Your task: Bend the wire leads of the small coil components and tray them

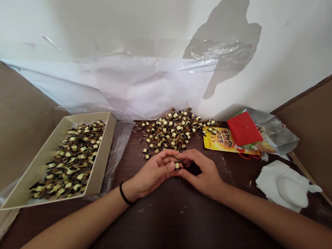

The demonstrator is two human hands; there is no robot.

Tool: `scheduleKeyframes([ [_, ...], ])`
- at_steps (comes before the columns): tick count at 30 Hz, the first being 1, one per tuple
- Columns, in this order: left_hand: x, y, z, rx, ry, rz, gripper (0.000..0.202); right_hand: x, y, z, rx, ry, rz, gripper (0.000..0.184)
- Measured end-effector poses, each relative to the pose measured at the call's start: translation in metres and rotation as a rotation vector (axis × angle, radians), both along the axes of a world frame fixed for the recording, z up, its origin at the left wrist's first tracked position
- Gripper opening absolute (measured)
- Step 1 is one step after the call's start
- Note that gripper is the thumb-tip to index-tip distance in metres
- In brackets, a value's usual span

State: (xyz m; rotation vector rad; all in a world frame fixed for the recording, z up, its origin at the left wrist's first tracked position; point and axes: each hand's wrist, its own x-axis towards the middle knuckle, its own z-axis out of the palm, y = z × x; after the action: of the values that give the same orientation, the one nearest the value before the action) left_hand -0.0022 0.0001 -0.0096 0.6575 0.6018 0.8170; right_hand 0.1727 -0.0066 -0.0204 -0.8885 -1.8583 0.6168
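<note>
A small black coil with yellow tape and thin copper-coloured wire leads [177,165] is between my two hands, just above the dark table. My left hand [156,170], with a black band at the wrist, pinches the coil between thumb and fingers. My right hand [202,173] is closed in around its other side, thumb and forefinger at the thin leads; its other fingers are partly hidden. Right behind my hands lies a loose pile of similar coils [171,130], their leads tangled together.
On the left, a shallow cream box [104,162] holds many similar coils, with clear plastic film [123,137] beside it. At right lie a yellow snack packet [215,139], a red envelope [245,128], a silver bag [282,130] and a white object on tissue [292,190]. A white wall [149,23] stands behind.
</note>
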Motion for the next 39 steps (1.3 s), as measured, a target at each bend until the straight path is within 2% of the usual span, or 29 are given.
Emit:
scheduleKeyframes([
  [5,-0.0007,0.0002,0.0011,0.020,-0.006,-0.012,0.023,0.0005,0.0001,0.0018,0.069,-0.002,0.016,0.020],
  [16,-0.0022,0.0002,-0.0016,-0.008,0.025,0.000,0.021,0.0008,0.0013,0.0032,0.135,0.033,0.005,0.020],
  [22,-0.0001,0.0005,0.0005,-0.029,0.033,0.026,0.022,-0.0002,0.0003,0.0040,0.113,0.041,0.007,0.018],
  [34,0.0001,0.0007,0.0021,-0.029,0.064,0.028,0.023,0.0000,0.0001,0.0051,-0.037,0.056,0.069,0.014],
  [39,0.0001,0.0009,0.0022,-0.023,0.047,0.016,0.022,-0.0007,-0.0016,0.0045,0.007,0.056,0.050,0.017],
])
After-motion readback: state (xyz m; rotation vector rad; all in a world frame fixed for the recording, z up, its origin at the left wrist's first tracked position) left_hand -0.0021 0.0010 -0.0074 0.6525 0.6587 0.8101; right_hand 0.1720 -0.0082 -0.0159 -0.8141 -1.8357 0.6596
